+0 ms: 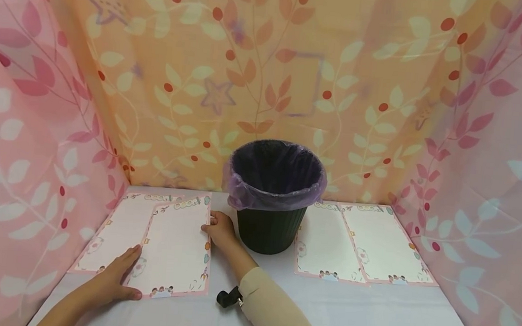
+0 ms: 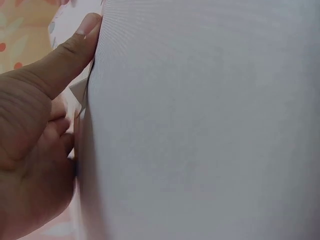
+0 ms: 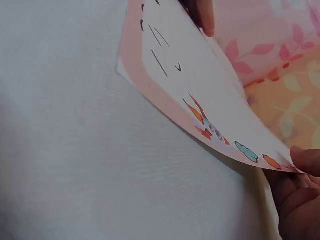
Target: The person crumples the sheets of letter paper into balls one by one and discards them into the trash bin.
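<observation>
A decorated sheet of paper (image 1: 175, 250) with a pink border lies tilted at the left, overlapping another such sheet (image 1: 124, 229) beneath. My right hand (image 1: 223, 232) pinches its right edge, thumb on top and fingers underneath. That edge of the top sheet (image 3: 210, 100) bows up off the table in the right wrist view. At the lower left corner rests my left hand (image 1: 116, 279), fingers spread along the left edge and thumb at the bottom. In the left wrist view the left thumb (image 2: 65, 57) lies straight against the edge.
A dark bin (image 1: 267, 229) with a purple liner (image 1: 276, 202) stands at the back middle, just beyond my right hand. Two similar sheets (image 1: 328, 243) overlap on the right. Patterned curtains (image 1: 267, 72) enclose the white table (image 1: 368, 317). A black device (image 1: 229, 297) sits by my right sleeve.
</observation>
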